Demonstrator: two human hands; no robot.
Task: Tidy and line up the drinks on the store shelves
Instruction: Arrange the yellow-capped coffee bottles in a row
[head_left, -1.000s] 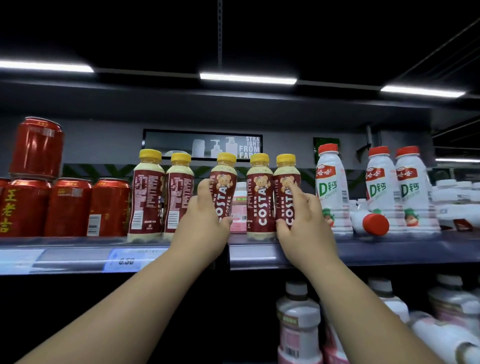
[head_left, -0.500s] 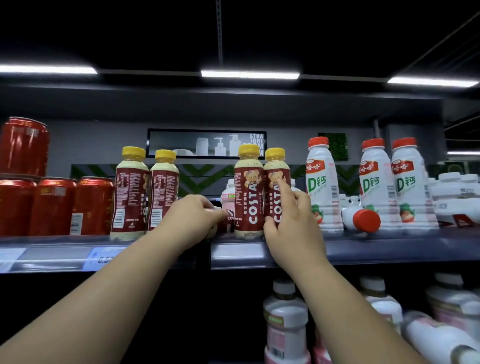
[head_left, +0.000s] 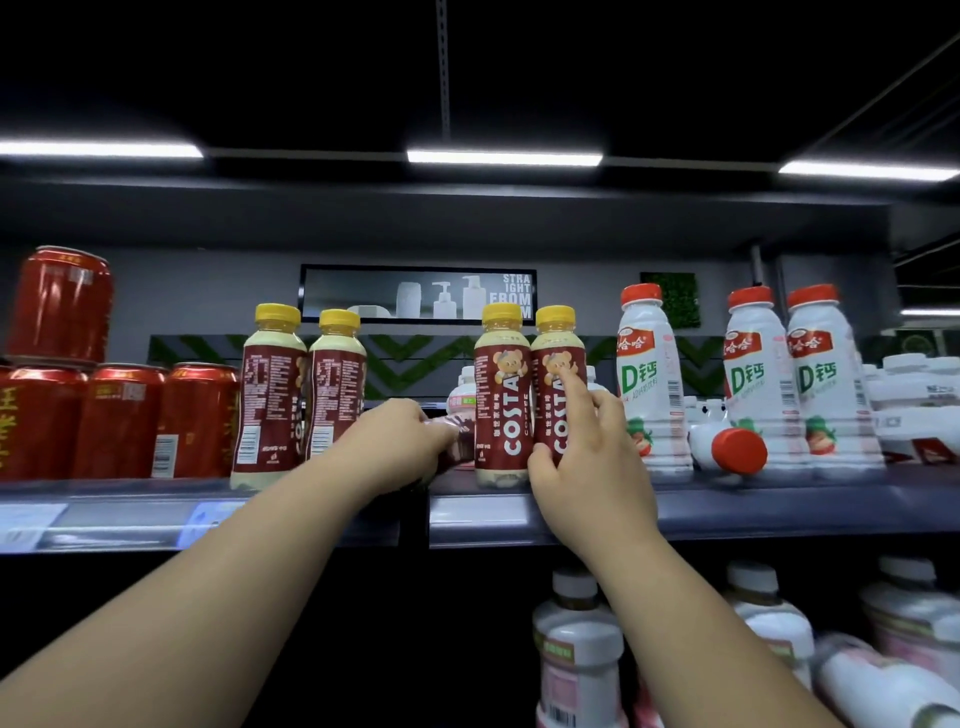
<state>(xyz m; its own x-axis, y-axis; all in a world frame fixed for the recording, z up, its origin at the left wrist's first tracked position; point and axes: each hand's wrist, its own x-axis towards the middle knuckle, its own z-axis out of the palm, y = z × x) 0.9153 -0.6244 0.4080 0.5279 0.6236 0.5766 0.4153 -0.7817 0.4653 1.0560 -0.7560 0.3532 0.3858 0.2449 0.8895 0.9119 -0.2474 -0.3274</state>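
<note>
On the upper shelf (head_left: 779, 512) stand yellow-capped Costa coffee bottles. Two on the left (head_left: 270, 395) show their back labels. Two more (head_left: 501, 400) stand together in the middle. My left hand (head_left: 400, 441) grips a fifth Costa bottle (head_left: 460, 444), which is tipped low and blurred in the gap between the pairs. My right hand (head_left: 587, 462) holds the rightmost Costa bottle (head_left: 556, 364) between thumb and fingers, index finger raised on its label.
Red cans (head_left: 119, 421) fill the shelf's left end, one stacked (head_left: 62, 304) on top. White D-calcium bottles (head_left: 649, 384) with red caps stand to the right, one lying down (head_left: 727, 449). A small pink bottle (head_left: 462, 402) sits behind. White bottles (head_left: 576, 649) crowd the lower shelf.
My left hand has tipped the middle Costa bottle down from upright, leaving a gap in the row. My right hand has stayed on the rightmost bottle.
</note>
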